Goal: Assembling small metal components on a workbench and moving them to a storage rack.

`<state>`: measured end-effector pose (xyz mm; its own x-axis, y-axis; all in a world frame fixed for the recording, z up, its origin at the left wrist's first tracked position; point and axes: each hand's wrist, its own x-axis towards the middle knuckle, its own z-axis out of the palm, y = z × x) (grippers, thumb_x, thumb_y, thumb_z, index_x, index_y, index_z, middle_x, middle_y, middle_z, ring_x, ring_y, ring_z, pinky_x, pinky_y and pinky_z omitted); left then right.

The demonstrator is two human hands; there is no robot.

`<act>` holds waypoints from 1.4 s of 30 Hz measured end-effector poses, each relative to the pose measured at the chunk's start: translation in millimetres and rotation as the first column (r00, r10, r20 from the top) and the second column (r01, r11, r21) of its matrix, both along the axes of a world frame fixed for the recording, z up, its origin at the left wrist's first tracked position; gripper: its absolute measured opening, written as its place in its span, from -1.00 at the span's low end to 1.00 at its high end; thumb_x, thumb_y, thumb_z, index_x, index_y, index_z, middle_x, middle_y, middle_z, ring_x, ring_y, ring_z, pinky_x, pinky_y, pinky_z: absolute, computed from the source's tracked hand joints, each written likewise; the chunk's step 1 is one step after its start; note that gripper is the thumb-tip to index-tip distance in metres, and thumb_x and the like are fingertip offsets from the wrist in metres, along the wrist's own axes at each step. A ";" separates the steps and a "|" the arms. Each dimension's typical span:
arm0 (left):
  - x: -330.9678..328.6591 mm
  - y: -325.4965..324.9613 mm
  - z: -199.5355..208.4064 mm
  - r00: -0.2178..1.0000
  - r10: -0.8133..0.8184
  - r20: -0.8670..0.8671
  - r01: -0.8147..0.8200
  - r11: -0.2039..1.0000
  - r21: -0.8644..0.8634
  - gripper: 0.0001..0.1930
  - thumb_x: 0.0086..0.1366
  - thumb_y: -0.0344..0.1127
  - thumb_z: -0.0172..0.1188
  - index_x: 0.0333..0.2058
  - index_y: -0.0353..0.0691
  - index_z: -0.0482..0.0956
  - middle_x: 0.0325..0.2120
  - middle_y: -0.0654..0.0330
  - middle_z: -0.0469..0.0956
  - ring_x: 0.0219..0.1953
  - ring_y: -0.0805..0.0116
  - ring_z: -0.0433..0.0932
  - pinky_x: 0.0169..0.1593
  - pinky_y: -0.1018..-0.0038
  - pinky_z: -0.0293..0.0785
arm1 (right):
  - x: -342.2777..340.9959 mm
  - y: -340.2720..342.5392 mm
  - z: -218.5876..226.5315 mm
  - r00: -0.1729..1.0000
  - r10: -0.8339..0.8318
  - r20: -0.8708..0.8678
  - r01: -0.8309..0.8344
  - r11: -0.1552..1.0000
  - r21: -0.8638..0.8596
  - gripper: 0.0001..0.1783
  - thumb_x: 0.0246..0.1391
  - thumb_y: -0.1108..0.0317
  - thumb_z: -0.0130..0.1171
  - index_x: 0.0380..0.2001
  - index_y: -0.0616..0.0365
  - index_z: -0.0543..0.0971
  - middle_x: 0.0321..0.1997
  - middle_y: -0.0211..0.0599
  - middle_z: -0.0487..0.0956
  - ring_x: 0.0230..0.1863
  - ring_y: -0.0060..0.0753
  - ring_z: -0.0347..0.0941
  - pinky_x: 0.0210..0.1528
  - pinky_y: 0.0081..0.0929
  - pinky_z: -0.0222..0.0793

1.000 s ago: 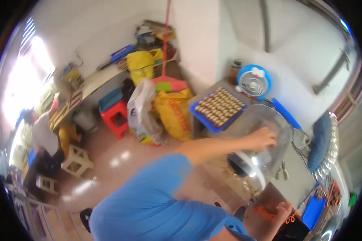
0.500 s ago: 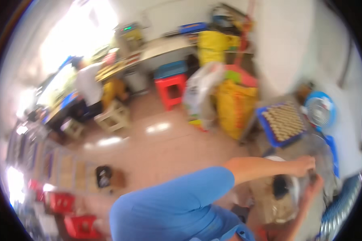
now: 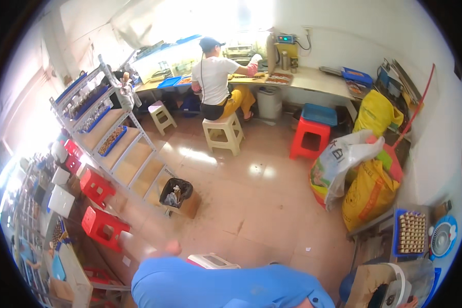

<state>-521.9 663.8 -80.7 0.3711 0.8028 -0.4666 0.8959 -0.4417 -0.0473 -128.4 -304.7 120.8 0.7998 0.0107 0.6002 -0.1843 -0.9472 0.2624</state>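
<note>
My left hand [image 3: 172,248] is a motion-smeared shape beyond the blue sleeve [image 3: 215,282], left of a whitish stool [image 3: 210,261]. Its fingers cannot be made out, and nothing shows in it. Of my right hand [image 3: 409,304] only a sliver of skin appears at the bottom edge, beside a cardboard-and-white work spot with a curved white rim [image 3: 399,280]. The rest of that hand lies outside the picture. On the bench behind it stands a blue tray [image 3: 397,241] with rows of small light-and-dark pieces, and next to that a small blue fan [image 3: 443,238].
A person in a white shirt [image 3: 213,77] sits at the far workbench [image 3: 313,79]. Shelving [image 3: 115,138] with trays, red stools [image 3: 102,228] and a bin in a cardboard box [image 3: 182,203] stand left. Full sacks [image 3: 372,192] lean at the right, by a red stool [image 3: 310,136].
The view has swung left. My left hand has come away from the right-hand work spot, where both hands were close together around something small and dark, and is now far left.
</note>
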 end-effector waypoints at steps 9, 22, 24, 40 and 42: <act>86.1 -24.6 -53.2 0.952 0.101 0.288 0.012 0.930 -0.366 -0.74 0.23 -0.28 0.10 -0.16 -0.21 0.64 -0.32 -0.02 0.61 -0.26 0.02 0.59 -0.20 0.14 0.54 | 20.1 -36.7 -51.5 0.991 -0.075 0.115 0.061 0.991 0.120 -0.54 0.11 0.54 -0.04 0.12 0.29 0.44 0.17 0.06 0.48 0.23 0.13 0.36 0.37 -0.06 0.18; 258.8 -59.2 -79.3 0.858 -0.168 0.486 0.416 0.782 -0.464 -0.77 0.31 -0.37 0.04 -0.09 -0.24 0.55 -0.40 0.15 0.52 -0.41 0.28 0.50 -0.36 0.30 0.50 | -11.3 46.6 20.7 0.983 -0.109 0.145 0.029 0.884 0.466 -0.59 -0.10 0.59 -0.11 -0.11 0.17 0.46 -0.09 0.00 0.43 -0.01 0.18 0.32 0.03 0.02 0.24; 285.3 -94.6 -89.7 0.861 -0.192 0.471 0.446 0.729 -0.519 -0.77 0.32 -0.39 0.04 -0.08 -0.24 0.53 -0.42 0.18 0.51 -0.44 0.33 0.48 -0.38 0.32 0.50 | -3.4 48.0 19.7 0.985 -0.117 0.130 0.041 0.878 0.477 -0.58 -0.10 0.59 -0.13 -0.10 0.17 0.46 -0.09 -0.01 0.42 0.00 0.18 0.32 0.04 0.01 0.24; 696.7 -512.7 -21.1 0.827 -0.168 0.537 0.455 -0.363 -0.814 -0.61 0.30 -0.49 0.06 0.11 -0.23 0.46 -0.11 0.18 0.58 -0.05 0.36 0.56 0.05 0.43 0.50 | 391.2 -9.9 37.1 0.862 0.285 -0.418 0.067 0.754 0.653 -0.65 -0.16 0.57 0.05 -0.19 0.23 0.52 -0.17 -0.01 0.56 -0.06 0.07 0.51 0.00 -0.14 0.41; 725.0 -556.8 7.0 0.845 -0.211 0.491 0.379 -0.412 -0.828 -0.56 0.21 -0.53 0.12 0.11 -0.25 0.47 -0.10 0.13 0.55 0.01 0.30 0.55 0.10 0.37 0.48 | 433.9 -49.2 -5.3 0.837 0.214 -0.504 0.168 0.775 0.609 -0.67 -0.16 0.52 0.08 -0.20 0.24 0.52 -0.18 0.00 0.57 -0.07 0.08 0.51 -0.01 -0.13 0.41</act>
